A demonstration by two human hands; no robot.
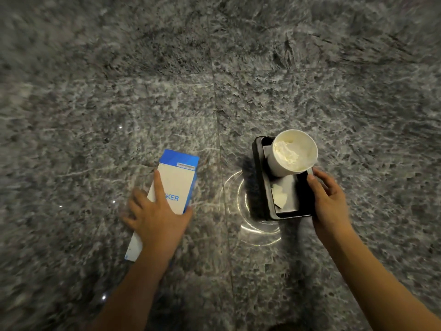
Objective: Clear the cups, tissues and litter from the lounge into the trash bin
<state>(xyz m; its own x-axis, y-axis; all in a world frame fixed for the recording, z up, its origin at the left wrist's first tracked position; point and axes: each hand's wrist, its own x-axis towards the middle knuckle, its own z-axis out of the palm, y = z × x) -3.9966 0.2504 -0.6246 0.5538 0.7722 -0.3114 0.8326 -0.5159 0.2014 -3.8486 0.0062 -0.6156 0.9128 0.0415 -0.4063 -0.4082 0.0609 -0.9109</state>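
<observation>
**Cup [292, 154] and litter in carry, bin not in view**

Stuffed with tissue [285, 151], it stands on a black tray [259, 177] that the right hand [330, 199] grips by the edge, thumb on top. The left hand [157, 218] clasps a blue-and-white box [176, 177], fingers spread. Judged mid-carry over the stone floor [214, 68]; next, find the bin. The floor is blurred and the box lettering half covered.

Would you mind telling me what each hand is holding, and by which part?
The left hand grips the blue-and-white box across its middle; the right hand holds the black tray, carrying a paper cup, by its right rim.
</observation>
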